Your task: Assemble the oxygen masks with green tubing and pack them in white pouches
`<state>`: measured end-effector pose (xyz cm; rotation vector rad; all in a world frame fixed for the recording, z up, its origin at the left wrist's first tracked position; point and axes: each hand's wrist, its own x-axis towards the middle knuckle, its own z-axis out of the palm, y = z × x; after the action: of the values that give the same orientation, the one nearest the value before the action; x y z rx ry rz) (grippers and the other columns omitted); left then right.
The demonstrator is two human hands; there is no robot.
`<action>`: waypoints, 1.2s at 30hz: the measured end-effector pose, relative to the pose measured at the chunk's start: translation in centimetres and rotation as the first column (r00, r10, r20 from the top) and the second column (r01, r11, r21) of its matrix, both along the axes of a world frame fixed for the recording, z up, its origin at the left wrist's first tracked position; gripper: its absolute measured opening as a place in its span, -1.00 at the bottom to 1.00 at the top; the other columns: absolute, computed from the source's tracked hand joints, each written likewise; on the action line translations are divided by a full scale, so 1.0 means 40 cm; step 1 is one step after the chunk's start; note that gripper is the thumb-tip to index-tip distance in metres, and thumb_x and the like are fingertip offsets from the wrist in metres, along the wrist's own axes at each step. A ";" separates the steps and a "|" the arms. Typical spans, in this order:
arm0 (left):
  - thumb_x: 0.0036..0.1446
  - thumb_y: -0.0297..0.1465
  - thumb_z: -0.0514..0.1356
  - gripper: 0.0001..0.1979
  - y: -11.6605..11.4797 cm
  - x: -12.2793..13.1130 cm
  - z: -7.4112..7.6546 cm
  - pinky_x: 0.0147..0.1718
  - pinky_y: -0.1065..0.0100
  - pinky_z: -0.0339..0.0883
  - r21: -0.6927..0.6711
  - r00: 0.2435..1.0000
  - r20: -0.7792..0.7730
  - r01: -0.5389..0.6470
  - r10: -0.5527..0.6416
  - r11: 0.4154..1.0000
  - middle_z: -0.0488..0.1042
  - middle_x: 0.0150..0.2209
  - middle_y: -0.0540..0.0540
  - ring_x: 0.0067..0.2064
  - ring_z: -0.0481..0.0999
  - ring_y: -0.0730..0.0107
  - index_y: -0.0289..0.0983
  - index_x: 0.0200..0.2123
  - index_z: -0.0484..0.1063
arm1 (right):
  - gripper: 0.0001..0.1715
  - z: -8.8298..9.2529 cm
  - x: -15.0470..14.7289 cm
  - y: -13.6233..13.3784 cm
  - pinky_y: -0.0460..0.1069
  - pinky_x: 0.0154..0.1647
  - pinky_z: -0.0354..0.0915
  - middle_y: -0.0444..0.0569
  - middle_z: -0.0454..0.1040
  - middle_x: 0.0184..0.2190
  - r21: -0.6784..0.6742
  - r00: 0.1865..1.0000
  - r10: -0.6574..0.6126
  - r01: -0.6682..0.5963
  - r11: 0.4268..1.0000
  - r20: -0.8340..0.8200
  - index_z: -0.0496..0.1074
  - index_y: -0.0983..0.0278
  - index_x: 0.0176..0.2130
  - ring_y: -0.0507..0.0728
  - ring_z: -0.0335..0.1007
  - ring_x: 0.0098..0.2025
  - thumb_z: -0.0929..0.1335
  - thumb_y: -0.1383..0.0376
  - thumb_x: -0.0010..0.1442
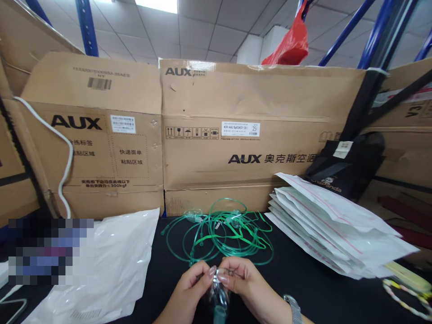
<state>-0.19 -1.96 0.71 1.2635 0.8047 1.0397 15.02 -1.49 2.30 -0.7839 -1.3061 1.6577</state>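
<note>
A clear plastic oxygen mask [218, 298] with a green connector [220, 313] is at the lower middle of the head view, its connector end toward me. My left hand [193, 288] pinches the far edge of the mask, beside a small silvery strip. From the other side, my right hand [248, 288] pinches that same edge, thumb and fingers closed. The fingertips of both hands nearly meet. Just beyond them lies a loose tangle of green tubing [221, 240] with bright green straps and other clear mask parts. Fingers cover part of the held mask's edge.
White plastic packages [124, 256] lie on the black table [293, 294] at left. A stack of white packages [330, 225] stands at right, before a black bag [351, 162]. Large cardboard boxes [209, 166] wall off the back. A beaded loop [401, 294] lies far right.
</note>
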 end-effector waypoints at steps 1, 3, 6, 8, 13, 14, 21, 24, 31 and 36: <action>-0.09 -0.04 0.15 -0.61 0.000 0.000 -0.001 -0.49 0.42 -0.02 -0.009 1.000 0.005 0.001 -0.001 1.000 0.14 -0.61 0.10 -0.51 0.09 0.45 -0.23 -0.62 0.19 | -0.75 0.001 0.000 -0.001 -0.11 -0.46 0.06 -0.16 0.37 -0.61 0.000 1.000 -0.003 0.003 1.000 -0.006 0.40 0.35 -0.52 -0.03 0.19 -0.54 0.46 0.23 -0.12; -0.10 -0.03 0.16 -0.60 0.000 0.000 -0.004 -0.50 0.42 -0.02 -0.023 1.000 0.016 0.012 -0.012 1.000 0.15 -0.62 0.10 -0.51 0.09 0.46 -0.23 -0.62 0.19 | -0.76 0.004 -0.001 -0.004 -0.12 -0.47 0.05 -0.16 0.37 -0.61 -0.004 1.000 -0.004 0.004 1.000 -0.027 0.40 0.35 -0.53 -0.04 0.19 -0.54 0.47 0.25 -0.13; -0.12 -0.03 0.17 -0.59 -0.001 0.004 -0.011 -0.50 0.43 -0.01 -0.036 0.999 0.041 0.029 -0.028 0.999 0.15 -0.62 0.10 -0.52 0.09 0.47 -0.24 -0.62 0.19 | -0.79 0.003 -0.002 -0.007 -0.13 -0.46 0.05 -0.16 0.38 -0.60 -0.038 0.998 -0.011 0.009 0.999 -0.069 0.42 0.36 -0.53 -0.05 0.20 -0.54 0.49 0.29 -0.16; -0.14 -0.03 0.19 -0.59 -0.002 0.009 -0.015 -0.52 0.43 0.00 -0.048 0.998 0.066 0.028 -0.025 0.998 0.16 -0.63 0.10 -0.54 0.10 0.48 -0.24 -0.63 0.19 | -0.80 -0.001 -0.003 -0.007 -0.13 -0.46 0.07 -0.15 0.40 -0.60 -0.073 0.994 -0.007 -0.001 0.997 -0.107 0.43 0.36 -0.53 -0.05 0.22 -0.53 0.50 0.32 -0.18; -0.10 -0.05 0.18 -0.62 -0.007 0.015 -0.017 -0.51 0.44 0.03 -0.011 0.995 0.097 -0.025 0.026 1.000 0.18 -0.63 0.09 -0.53 0.13 0.48 -0.25 -0.61 0.24 | -0.80 -0.003 -0.007 0.000 -0.11 -0.45 0.10 -0.12 0.42 -0.58 -0.164 0.977 0.045 -0.080 0.983 -0.207 0.43 0.37 -0.53 -0.03 0.26 -0.52 0.50 0.35 -0.20; -0.08 -0.06 0.17 -0.63 -0.007 0.014 -0.017 -0.50 0.43 0.04 0.000 0.994 0.099 -0.045 0.045 0.999 0.19 -0.61 0.09 -0.52 0.15 0.47 -0.25 -0.60 0.25 | -0.79 0.001 -0.009 0.001 -0.12 -0.45 0.10 -0.12 0.42 -0.58 -0.167 0.976 0.055 -0.091 0.982 -0.210 0.42 0.37 -0.52 -0.04 0.26 -0.53 0.50 0.35 -0.20; -0.05 -0.07 0.15 -0.64 -0.004 0.008 -0.026 -0.49 0.44 0.06 0.023 0.987 0.106 -0.127 0.124 0.992 0.19 -0.59 0.09 -0.51 0.17 0.47 -0.26 -0.55 0.28 | -0.73 0.024 -0.011 -0.004 -0.10 -0.42 0.13 -0.11 0.40 -0.59 -0.106 0.991 0.081 -0.093 0.990 -0.108 0.37 0.39 -0.51 -0.02 0.28 -0.52 0.47 0.25 -0.11; -0.07 -0.06 0.16 -0.63 0.002 0.008 -0.037 -0.49 0.43 0.07 0.006 0.988 0.107 -0.115 0.114 0.993 0.21 -0.59 0.08 -0.51 0.19 0.46 -0.26 -0.57 0.27 | -0.70 0.019 -0.008 0.000 -0.11 -0.45 0.13 -0.18 0.38 -0.61 -0.104 0.995 0.050 -0.059 0.993 -0.090 0.31 0.34 -0.50 -0.04 0.28 -0.55 0.48 0.27 -0.14; -0.12 -0.12 0.24 -0.66 0.006 0.010 -0.039 -0.44 0.39 0.10 -0.157 0.976 0.205 -0.044 0.076 0.987 0.31 -0.59 0.03 -0.49 0.27 0.43 -0.29 -0.57 0.30 | -0.59 0.010 -0.002 0.011 -0.10 -0.48 0.16 -0.29 0.32 -0.67 -0.106 0.997 0.013 -0.021 0.994 -0.076 0.23 0.29 -0.42 -0.04 0.27 -0.61 0.50 0.30 -0.19; -0.16 -0.20 0.29 -0.70 0.001 0.011 -0.019 -0.45 0.40 0.09 -0.254 0.943 0.327 0.028 0.058 0.967 0.30 -0.60 0.04 -0.51 0.27 0.45 -0.30 -0.58 0.30 | -0.57 0.001 -0.003 0.015 -0.13 -0.52 0.12 -0.30 0.32 -0.68 -0.100 0.998 0.033 -0.039 0.994 -0.055 0.21 0.30 -0.41 -0.07 0.24 -0.62 0.50 0.30 -0.19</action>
<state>0.26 -1.94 -0.07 0.8341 0.6625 1.0865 14.89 -0.89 2.32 -0.7742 -1.2128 1.7733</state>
